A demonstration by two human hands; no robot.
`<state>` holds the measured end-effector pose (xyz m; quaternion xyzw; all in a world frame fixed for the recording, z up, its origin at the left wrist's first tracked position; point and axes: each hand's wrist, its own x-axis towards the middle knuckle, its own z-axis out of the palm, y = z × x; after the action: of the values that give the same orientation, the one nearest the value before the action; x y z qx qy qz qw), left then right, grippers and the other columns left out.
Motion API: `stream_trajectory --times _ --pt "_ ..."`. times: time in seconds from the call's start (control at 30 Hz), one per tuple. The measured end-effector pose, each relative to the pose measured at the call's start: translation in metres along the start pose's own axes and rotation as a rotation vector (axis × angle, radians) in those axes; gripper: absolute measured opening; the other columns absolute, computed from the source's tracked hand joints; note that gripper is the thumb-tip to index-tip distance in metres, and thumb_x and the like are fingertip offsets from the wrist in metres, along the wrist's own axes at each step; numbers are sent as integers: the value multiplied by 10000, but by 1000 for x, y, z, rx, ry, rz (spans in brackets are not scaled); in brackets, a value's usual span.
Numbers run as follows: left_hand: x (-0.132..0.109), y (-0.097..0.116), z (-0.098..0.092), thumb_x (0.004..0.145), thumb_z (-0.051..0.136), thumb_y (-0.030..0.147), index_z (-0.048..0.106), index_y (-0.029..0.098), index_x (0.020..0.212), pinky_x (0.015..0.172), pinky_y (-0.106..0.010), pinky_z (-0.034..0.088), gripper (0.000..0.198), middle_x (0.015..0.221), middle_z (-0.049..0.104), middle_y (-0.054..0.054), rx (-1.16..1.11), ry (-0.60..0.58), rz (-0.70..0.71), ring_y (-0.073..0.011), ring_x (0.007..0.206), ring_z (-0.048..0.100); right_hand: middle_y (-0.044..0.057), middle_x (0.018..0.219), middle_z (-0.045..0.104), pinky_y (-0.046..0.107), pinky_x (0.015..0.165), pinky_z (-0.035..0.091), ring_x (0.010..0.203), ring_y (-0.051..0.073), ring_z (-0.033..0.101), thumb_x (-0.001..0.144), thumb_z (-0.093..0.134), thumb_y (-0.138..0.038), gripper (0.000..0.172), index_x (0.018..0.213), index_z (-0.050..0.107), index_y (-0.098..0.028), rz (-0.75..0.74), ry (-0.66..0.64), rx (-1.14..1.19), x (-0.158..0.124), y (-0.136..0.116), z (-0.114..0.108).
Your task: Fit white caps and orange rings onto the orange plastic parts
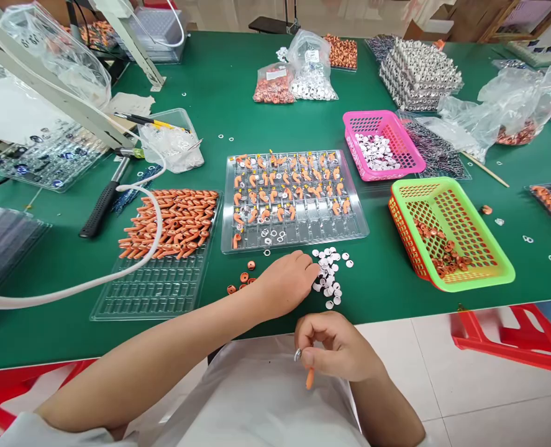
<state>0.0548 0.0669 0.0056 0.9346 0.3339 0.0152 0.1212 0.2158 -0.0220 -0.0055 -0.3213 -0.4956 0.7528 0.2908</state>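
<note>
My left hand [287,282] rests on the green table with its fingers curled together at the edge of a loose pile of small white discs [330,278]; its fingertips are hidden. In my right hand [338,347], between thumb and bent fingers, is a small orange curved part [309,378] with a silvery round piece [297,354] beside it, held in front of my body below the table edge. Several orange round caps [244,277] lie left of my left hand. Beyond it stands a clear tray [298,233] with rows of orange curved parts and some white rings.
A second clear tray [151,292], heaped with orange pieces, lies left under a white cable [156,233]. Nearby is a black-handled hammer [102,202]. A green basket [503,267] and a pink basket [382,118] stand right. Bagged parts [275,87] sit at the back.
</note>
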Motion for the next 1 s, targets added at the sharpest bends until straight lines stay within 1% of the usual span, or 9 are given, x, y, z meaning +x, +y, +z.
stream_trajectory --times 0.17,0.4,0.57,0.73,0.87,0.93,1.0 --pt "-6 -2 -1 901 449 71 618 123 1018 716 -341 499 212 938 661 -113 -5 25 13 -249 903 588 -11 686 572 238 563 439 610 114 509 845 678 -318 198 730 597 -179 10 49 16 -3 -3 -4" --pt "-3 -2 -3 891 445 73 605 120 897 673 -355 458 167 858 623 -122 89 -14 94 -255 799 561 -10 693 562 225 519 431 596 109 482 848 677 -304 189 733 588 -183 11 82 16 -5 -7 -6" --pt "-6 -5 1 894 445 74 617 110 927 699 -371 473 179 872 622 -130 101 -2 106 -272 833 565 -11 711 523 225 496 467 600 114 470 866 670 -315 181 760 585 -196 -26 152 46 -14 -6 -13" --pt "-10 -10 3 912 441 71 631 120 983 715 -362 495 208 918 641 -131 11 55 61 -266 890 571 7 736 534 247 495 514 622 128 468 866 683 -320 170 774 611 -197 -47 225 70 -22 -7 -22" --pt "-13 -6 -1 962 432 108 650 142 997 769 -348 501 223 922 655 -115 -126 142 58 -238 921 574 17 717 538 246 473 493 628 141 478 865 684 -320 177 753 619 -199 -101 315 48 -27 -10 -28" --pt "-14 -1 -3 973 476 168 665 141 979 784 -349 500 191 913 656 -108 -185 149 68 -232 909 573 18 713 540 242 487 489 637 139 480 871 680 -310 187 740 610 -196 -118 346 30 -29 -11 -30" --pt "-13 4 -4 961 536 224 680 131 955 775 -354 498 171 912 652 -108 -207 119 53 -235 891 569 16 718 537 237 489 500 640 135 484 868 687 -306 188 742 606 -193 -126 362 26 -29 -9 -30"
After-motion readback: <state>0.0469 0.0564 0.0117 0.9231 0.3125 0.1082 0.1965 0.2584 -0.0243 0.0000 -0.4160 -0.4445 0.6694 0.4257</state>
